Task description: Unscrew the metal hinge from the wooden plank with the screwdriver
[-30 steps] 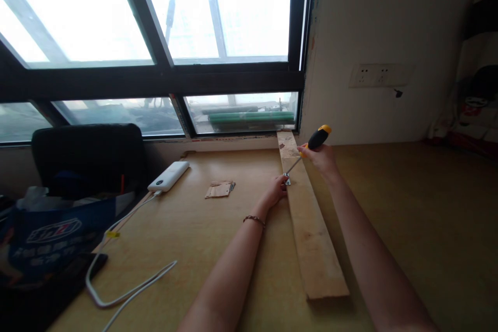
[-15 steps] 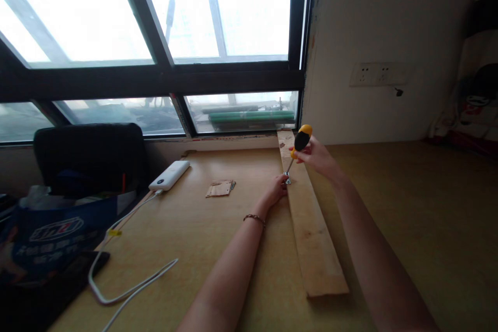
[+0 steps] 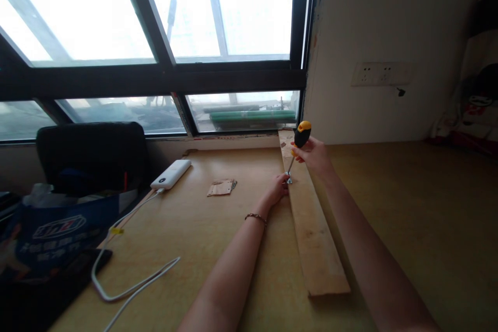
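My right hand (image 3: 314, 155) is closed round the lower part of a yellow and black screwdriver (image 3: 302, 135), which leans with its handle up and to the right. Its shaft runs down to a small shiny metal bracket (image 3: 288, 178) at the left edge of a long wooden board (image 3: 317, 233). Against that edge, my left hand (image 3: 279, 189) has its fingers closed at the bracket, steadying it on the wood. The fingertips are partly hidden, and the screw under the tip is too small to make out.
Left on the wooden table (image 3: 171, 228) lie a torn cardboard piece (image 3: 221, 187) with small metal parts at its edge, and a white power bank (image 3: 171, 174) with a white cable (image 3: 136, 290). A black chair (image 3: 93, 155) holding a blue bag (image 3: 58, 238) stands beyond the left edge.
The screwdriver handle stands slightly more upright, and my right hand has shifted its grip a little. My left hand stays at the bracket. The whole view has shifted slightly.
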The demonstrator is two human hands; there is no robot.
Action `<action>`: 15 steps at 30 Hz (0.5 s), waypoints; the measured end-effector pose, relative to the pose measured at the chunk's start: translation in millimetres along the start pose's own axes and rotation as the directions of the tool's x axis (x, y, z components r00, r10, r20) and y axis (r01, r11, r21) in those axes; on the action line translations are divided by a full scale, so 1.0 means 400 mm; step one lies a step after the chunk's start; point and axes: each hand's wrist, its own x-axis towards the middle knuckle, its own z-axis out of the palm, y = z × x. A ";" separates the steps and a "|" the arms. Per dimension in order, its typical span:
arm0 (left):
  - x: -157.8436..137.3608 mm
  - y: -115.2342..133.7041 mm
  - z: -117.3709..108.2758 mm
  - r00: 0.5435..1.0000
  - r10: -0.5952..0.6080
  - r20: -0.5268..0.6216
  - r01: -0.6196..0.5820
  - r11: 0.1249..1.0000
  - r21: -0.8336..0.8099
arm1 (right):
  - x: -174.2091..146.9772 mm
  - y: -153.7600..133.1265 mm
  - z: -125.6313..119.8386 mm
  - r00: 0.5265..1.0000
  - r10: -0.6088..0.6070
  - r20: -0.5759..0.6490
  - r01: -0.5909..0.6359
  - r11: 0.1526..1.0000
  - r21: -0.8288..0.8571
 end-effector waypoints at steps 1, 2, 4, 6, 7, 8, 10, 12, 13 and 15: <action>0.000 0.000 0.001 1.000 0.004 -0.009 -0.004 1.000 -0.002 | -0.001 -0.005 0.001 0.999 0.005 0.040 -0.007 0.999 0.048; 0.001 0.000 0.001 1.000 0.009 -0.017 -0.009 1.000 -0.004 | -0.003 -0.009 0.004 0.998 0.009 0.059 -0.014 0.997 0.082; 0.002 -0.002 0.001 0.999 0.020 -0.026 -0.020 1.000 -0.009 | -0.008 -0.012 0.013 1.000 0.015 0.007 -0.015 0.996 0.088; 0.003 -0.004 -0.001 0.999 0.028 -0.019 -0.028 0.999 -0.016 | -0.012 -0.008 0.023 0.992 -0.010 -0.125 0.010 1.000 0.004; 0.004 -0.005 -0.002 0.999 0.030 -0.011 -0.030 0.999 -0.022 | -0.013 -0.005 0.026 0.982 -0.037 -0.183 0.027 0.998 -0.055; 0.004 -0.006 -0.003 1.000 0.030 0.000 -0.030 0.999 -0.027 | -0.013 0.000 0.028 0.973 -0.067 -0.219 0.043 0.993 -0.111; 0.006 -0.007 -0.006 0.999 0.029 0.022 -0.029 0.999 -0.035 | -0.010 0.008 0.024 0.967 -0.111 -0.228 0.069 0.980 -0.187; 0.008 -0.009 -0.009 0.999 0.031 0.036 -0.030 0.999 -0.042 | -0.006 0.012 0.014 0.977 -0.109 -0.184 0.071 0.977 -0.201; 0.009 -0.009 -0.010 0.999 0.031 0.038 -0.030 0.999 -0.044 | -0.004 0.012 0.008 0.985 -0.091 -0.149 0.062 0.980 -0.187; 0.010 -0.008 -0.011 0.999 0.029 0.036 -0.027 0.999 -0.047 | -0.001 0.007 0.000 0.998 -0.046 -0.052 0.039 0.992 -0.124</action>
